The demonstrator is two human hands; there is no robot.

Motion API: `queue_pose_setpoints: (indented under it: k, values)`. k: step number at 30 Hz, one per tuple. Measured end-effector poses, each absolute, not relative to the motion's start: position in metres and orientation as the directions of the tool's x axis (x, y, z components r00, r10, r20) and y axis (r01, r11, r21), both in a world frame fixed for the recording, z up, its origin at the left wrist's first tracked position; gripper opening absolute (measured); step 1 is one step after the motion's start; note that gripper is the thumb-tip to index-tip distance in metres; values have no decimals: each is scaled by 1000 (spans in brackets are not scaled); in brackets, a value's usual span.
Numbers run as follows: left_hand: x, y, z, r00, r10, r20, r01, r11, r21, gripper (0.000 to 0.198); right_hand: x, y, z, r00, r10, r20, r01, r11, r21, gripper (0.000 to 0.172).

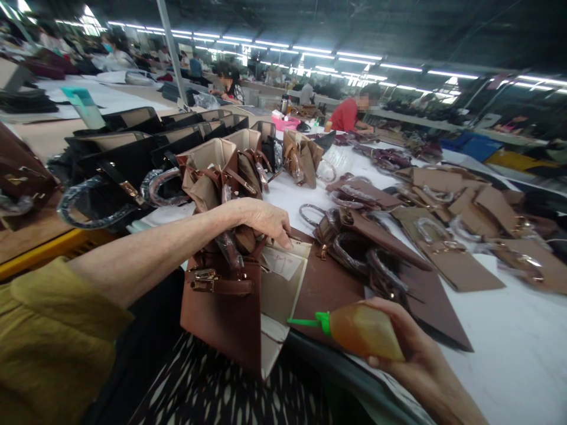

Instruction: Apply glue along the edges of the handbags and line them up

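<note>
In my right hand point(410, 342) is a squeeze bottle point(365, 330) of amber liquid, its green nozzle pointing left. The tip is at the pale edge of an unfinished brown handbag point(221, 313); whether they touch I cannot tell. This bag hangs partly over the table edge above my lap, its beige lining point(277, 289) showing, with a gold buckle point(204, 280) in front. My left hand point(270, 221) reaches across the bag, fingers bent and closed at its far upper edge. A flat brown panel point(330, 277) lies beside the lining.
Black bags point(119, 153) and brown bags point(212, 159) stand in rows at the left and behind. Plastic-wrapped handles and tan panels point(447, 248) cover the white table point(509, 330) on the right. A person in red point(348, 115) bends over work farther back.
</note>
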State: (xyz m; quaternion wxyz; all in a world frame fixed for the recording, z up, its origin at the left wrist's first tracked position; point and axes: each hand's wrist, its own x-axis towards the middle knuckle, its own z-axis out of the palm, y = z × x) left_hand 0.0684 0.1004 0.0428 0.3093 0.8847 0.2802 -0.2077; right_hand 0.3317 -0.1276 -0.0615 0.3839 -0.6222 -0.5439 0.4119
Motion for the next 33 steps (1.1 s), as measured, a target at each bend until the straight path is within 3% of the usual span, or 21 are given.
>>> queue_pose_setpoints:
  k: [9, 16, 20, 24, 33]
  values:
    - [68, 99, 44, 762, 359, -540, 620, -646, 445, 47, 320, -125, -54, 59, 982, -181, 377, -190, -907, 55]
    - [63, 85, 62, 778, 375, -504, 602, -677, 425, 39, 323, -133, -60, 14, 966, -258, 77, -258, -963, 61]
    - [61, 70, 98, 740, 496, -455, 656, -682, 324, 29, 322, -132, -55, 69, 953, -295, -150, -282, -948, 67]
    - [65, 64, 124, 753, 574, -322, 651, -722, 233, 21, 318, -126, -53, 130, 958, -255, -331, -201, -922, 66]
    - [83, 62, 92, 750, 654, -98, 649, -757, -81, 23, 327, -103, -67, 252, 941, -226, -390, -115, -914, 54]
